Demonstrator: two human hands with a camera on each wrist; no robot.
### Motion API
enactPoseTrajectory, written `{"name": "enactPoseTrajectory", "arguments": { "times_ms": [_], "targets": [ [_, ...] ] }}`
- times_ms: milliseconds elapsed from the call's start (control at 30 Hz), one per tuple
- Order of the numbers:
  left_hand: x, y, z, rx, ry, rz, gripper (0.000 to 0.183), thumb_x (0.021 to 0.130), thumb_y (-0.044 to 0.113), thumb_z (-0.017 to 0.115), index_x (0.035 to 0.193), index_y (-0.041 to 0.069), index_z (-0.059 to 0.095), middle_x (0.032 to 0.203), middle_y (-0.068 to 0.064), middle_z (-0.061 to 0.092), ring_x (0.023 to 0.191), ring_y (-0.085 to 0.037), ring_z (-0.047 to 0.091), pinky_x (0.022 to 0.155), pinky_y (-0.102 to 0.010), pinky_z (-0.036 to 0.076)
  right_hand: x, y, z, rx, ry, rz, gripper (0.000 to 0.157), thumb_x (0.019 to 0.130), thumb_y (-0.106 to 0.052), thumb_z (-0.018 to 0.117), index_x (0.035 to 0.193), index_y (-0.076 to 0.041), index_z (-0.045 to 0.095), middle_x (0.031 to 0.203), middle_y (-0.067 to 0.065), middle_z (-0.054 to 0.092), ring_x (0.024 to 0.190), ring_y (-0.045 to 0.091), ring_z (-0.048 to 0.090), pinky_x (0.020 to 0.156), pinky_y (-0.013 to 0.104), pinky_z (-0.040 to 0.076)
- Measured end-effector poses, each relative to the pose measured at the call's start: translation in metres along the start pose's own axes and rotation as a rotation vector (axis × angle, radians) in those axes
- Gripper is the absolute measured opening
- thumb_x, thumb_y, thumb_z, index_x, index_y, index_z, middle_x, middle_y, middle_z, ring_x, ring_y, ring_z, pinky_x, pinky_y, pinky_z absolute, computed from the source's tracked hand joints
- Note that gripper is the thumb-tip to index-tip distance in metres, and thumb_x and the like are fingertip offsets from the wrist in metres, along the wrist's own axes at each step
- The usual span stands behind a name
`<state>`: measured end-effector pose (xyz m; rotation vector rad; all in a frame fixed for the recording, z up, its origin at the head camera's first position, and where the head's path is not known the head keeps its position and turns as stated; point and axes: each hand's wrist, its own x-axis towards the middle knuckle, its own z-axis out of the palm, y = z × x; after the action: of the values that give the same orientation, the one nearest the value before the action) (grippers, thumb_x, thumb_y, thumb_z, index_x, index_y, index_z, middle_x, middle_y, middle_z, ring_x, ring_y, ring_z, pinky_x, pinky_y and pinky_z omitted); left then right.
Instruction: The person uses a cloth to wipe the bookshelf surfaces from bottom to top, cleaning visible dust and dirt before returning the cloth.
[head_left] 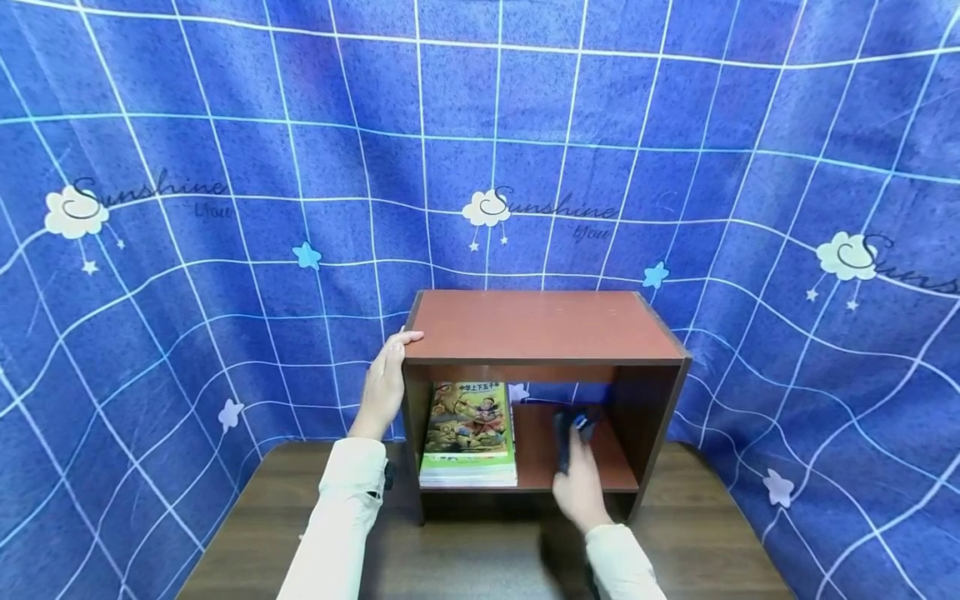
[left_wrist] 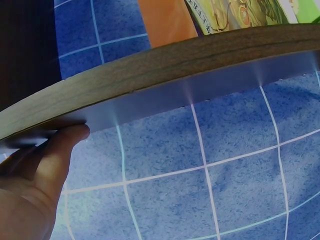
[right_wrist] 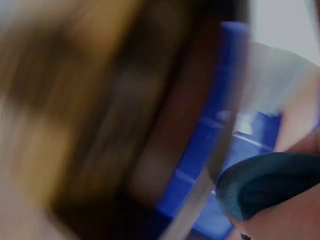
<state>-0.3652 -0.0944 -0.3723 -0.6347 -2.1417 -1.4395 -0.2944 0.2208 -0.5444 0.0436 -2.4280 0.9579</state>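
Observation:
A small wooden shelf (head_left: 547, 325) with a reddish-brown top stands on the table. My left hand (head_left: 384, 385) holds its upper left edge, fingertips over the top. In the left wrist view, the thumb (left_wrist: 70, 137) touches the outer face of the side panel (left_wrist: 145, 75). My right hand (head_left: 581, 492) reaches into the shelf's right half, gripping a dark object (head_left: 567, 433) with a bit of blue. A dark, rounded end of this object (right_wrist: 270, 182) shows in the right wrist view; its kind is unclear, and blur hides the rest.
A stack of books (head_left: 468, 433) with an illustrated cover on top lies in the shelf's left half. The wooden table (head_left: 480, 558) extends in front and to both sides. Behind hangs a blue curtain (head_left: 360, 167) with white grid lines, clouds and stars.

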Motion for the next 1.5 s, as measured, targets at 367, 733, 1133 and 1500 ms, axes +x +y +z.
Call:
{"name": "enactPoseTrajectory", "arguments": {
  "times_ms": [367,733,1133,1500],
  "targets": [
    [0.004,0.0,-0.001,-0.014,-0.014,0.007,0.056,0.11,0.045,0.022,0.141,0.015,0.058,0.155,-0.009,0.044,0.146,-0.027,0.032,0.116,-0.053,0.024,-0.011,-0.006,0.008,-0.466,-0.218,-0.185,0.092,0.071,-0.023,0.082,0.152,-0.006,0.042,0.15,0.037,0.033,0.138,0.055,0.032,0.102,0.072,0.03],
    [0.001,-0.001,-0.003,-0.008,-0.019,-0.01,0.054,0.111,0.043,0.023,0.141,0.015,0.057,0.156,-0.009,0.043,0.147,-0.027,0.031,0.116,-0.054,0.023,0.039,-0.029,-0.131,0.047,0.555,-0.251,0.03,0.088,0.003,0.062,0.117,0.005,0.069,0.108,0.02,0.07,0.095,0.036,0.066,0.088,0.032,0.048],
    [0.001,-0.003,-0.001,0.008,-0.003,-0.016,0.054,0.11,0.044,0.023,0.14,0.016,0.059,0.155,-0.009,0.044,0.145,-0.029,0.035,0.113,-0.055,0.026,0.106,-0.021,-0.216,0.139,0.122,-0.077,0.049,0.11,-0.035,0.034,0.141,-0.005,0.059,0.146,0.015,0.054,0.137,0.034,0.044,0.112,0.042,0.032],
    [0.005,0.005,0.0,0.001,0.038,-0.025,0.049,0.111,0.032,0.028,0.143,0.01,0.058,0.149,-0.011,0.051,0.142,-0.028,0.039,0.114,-0.05,0.027,0.122,-0.014,-0.197,0.747,0.088,0.013,0.039,0.103,-0.006,0.026,0.133,0.012,0.044,0.129,0.012,0.047,0.108,0.015,0.049,0.087,0.022,0.041]
  ]
}}
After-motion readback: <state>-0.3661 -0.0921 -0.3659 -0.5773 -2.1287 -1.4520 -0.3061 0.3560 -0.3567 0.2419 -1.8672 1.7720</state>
